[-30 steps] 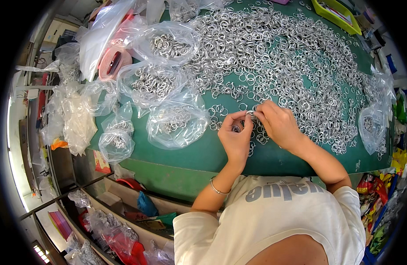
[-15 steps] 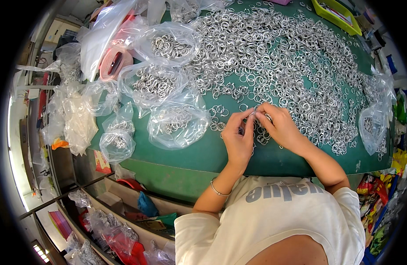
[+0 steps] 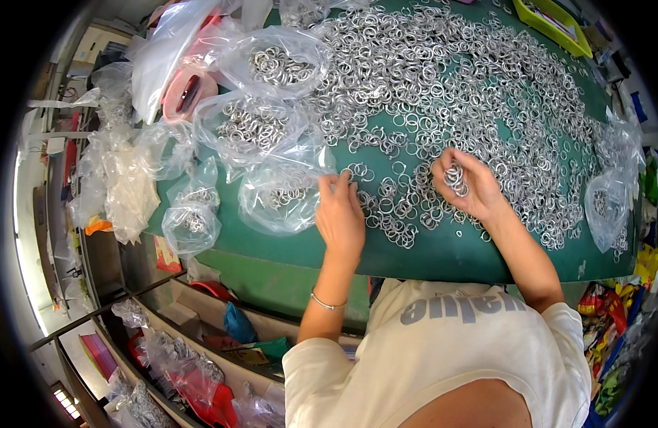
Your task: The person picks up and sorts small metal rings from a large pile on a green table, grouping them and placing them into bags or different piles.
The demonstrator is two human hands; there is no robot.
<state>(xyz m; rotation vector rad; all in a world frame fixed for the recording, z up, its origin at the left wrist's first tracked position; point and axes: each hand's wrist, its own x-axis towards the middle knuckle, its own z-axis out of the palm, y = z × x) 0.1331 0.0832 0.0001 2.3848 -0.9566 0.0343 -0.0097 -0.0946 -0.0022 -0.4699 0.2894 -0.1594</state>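
left hand (image 3: 340,214) fingertips hidden behind clear bag (image 3: 282,196), yellow tray (image 3: 557,21) cut off by rim

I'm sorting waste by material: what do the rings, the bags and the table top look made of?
Rings: likely metal, silvery and shiny, thin round loops; which metal can't be told.
Bags: thin clear plastic film, see-through, crinkled, glinting.
Table top: a smooth matte green surface, possibly a rubber or vinyl mat; unclear.
The right hand holds a bunch of rings.
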